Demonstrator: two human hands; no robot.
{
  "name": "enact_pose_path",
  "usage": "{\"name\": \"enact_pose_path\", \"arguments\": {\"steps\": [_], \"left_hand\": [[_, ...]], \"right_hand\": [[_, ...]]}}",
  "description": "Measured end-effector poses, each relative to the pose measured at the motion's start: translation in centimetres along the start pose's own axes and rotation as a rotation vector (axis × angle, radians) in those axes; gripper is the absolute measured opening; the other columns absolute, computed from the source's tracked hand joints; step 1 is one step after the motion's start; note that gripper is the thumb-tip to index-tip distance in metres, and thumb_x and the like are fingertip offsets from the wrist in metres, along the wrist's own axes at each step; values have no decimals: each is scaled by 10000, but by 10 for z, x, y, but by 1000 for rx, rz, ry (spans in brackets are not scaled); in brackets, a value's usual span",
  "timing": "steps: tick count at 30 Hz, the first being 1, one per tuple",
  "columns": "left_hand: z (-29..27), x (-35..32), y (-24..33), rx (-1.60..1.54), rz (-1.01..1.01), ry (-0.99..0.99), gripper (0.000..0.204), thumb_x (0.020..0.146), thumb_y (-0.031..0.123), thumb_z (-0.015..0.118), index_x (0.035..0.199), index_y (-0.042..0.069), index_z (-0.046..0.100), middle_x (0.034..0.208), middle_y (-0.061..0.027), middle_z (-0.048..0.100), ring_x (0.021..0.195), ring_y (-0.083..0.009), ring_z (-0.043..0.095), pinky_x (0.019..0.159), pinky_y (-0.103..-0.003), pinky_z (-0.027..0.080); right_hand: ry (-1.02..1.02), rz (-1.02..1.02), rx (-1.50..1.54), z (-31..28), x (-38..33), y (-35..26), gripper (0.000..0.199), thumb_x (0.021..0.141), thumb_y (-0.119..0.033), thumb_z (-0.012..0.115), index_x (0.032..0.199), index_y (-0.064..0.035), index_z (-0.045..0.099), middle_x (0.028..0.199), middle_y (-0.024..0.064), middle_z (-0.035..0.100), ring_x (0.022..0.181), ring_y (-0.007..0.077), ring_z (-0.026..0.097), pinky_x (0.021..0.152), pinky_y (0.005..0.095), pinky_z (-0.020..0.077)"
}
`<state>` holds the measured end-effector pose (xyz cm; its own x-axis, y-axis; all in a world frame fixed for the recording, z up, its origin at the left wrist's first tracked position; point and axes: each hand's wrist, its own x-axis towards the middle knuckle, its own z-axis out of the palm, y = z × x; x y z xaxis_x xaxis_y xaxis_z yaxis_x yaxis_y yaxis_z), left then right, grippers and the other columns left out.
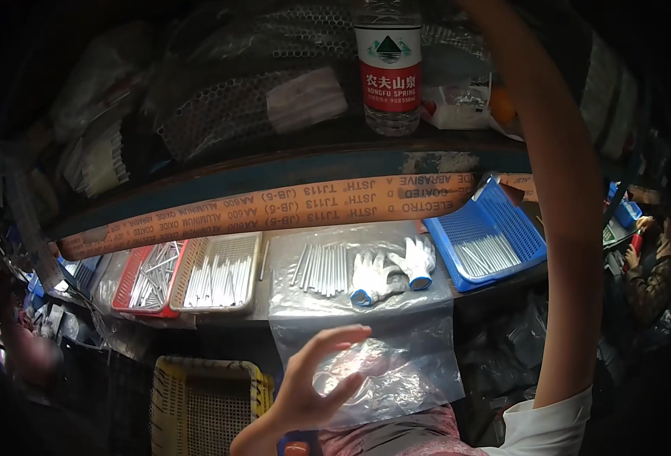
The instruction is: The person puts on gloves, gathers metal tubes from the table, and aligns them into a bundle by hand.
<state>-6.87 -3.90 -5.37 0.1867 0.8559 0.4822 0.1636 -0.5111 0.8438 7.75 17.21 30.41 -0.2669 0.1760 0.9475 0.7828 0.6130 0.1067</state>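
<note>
My left hand (313, 380) is held over the hanging front part of a clear plastic sheet (427, 357). Its fingers are apart and curved, with nothing between them. My right arm (563, 213) stretches up past the shelf, and its hand lies beyond the upper edge of the picture. On the sheet, beyond my left hand, lie a pair of white work gloves (373, 277) with blue cuff edges and a row of thin silvery metal rods (322, 270).
A red basket (126, 285), a cream basket (253, 258) and a blue basket (537, 251) hold metal rods. A yellow basket (161, 403) stands low at left. Above, a shelf edge wrapped in orange printed material (275, 204) crosses the bench; a water bottle (391, 76) stands there. Another person (651, 281) is far right.
</note>
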Motion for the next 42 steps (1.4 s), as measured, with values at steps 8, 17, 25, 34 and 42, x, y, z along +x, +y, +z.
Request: {"name": "enact_pose_path", "arguments": {"steps": [8, 17, 25, 34, 42], "left_hand": [[-32, 86, 39, 358, 324, 583, 1157, 640, 294, 894, 1497, 121, 137, 1394, -197, 404, 1281, -335, 456, 1054, -495, 371], [-5, 28, -14, -161, -66, 175, 805, 626, 148, 867, 1295, -29, 454, 1138, -128, 618, 1061, -189, 608, 906, -313, 495], [5, 1, -80, -735, -220, -236, 742, 544, 169, 830, 1198, -51, 558, 1039, -188, 665, 977, -260, 661, 878, -385, 530], [13, 4, -103, -860, -162, -436, 733, 582, 214, 806, 1216, -44, 544, 1065, -213, 624, 987, -276, 622, 829, -401, 514], [23, 4, -98, -35, 128, -19, 940, 515, 224, 933, 1294, 65, 432, 1147, -159, 629, 931, -283, 672, 857, -390, 538]], "right_hand": [[161, -182, 374, -32, -84, -77, 355, 817, -343, 676, 669, -21, 672, 563, 118, 588, 468, 242, 553, 492, 347, 457], [-251, -291, 882, 29, -196, -77, 259, 888, -206, 595, 704, -24, 574, 575, 71, 504, 532, 130, 526, 514, 309, 386], [-516, -468, 1271, 52, -250, -53, 232, 941, -316, 595, 874, -94, 598, 662, 76, 569, 616, 247, 597, 575, 381, 455], [-534, -483, 1396, 41, -276, -30, 186, 969, -195, 518, 1059, -57, 605, 955, 111, 578, 894, 250, 575, 760, 377, 481], [-308, -90, 1200, 10, -347, 23, 235, 973, -142, 444, 1062, 6, 603, 1025, 144, 603, 891, 218, 603, 751, 335, 493]]}}
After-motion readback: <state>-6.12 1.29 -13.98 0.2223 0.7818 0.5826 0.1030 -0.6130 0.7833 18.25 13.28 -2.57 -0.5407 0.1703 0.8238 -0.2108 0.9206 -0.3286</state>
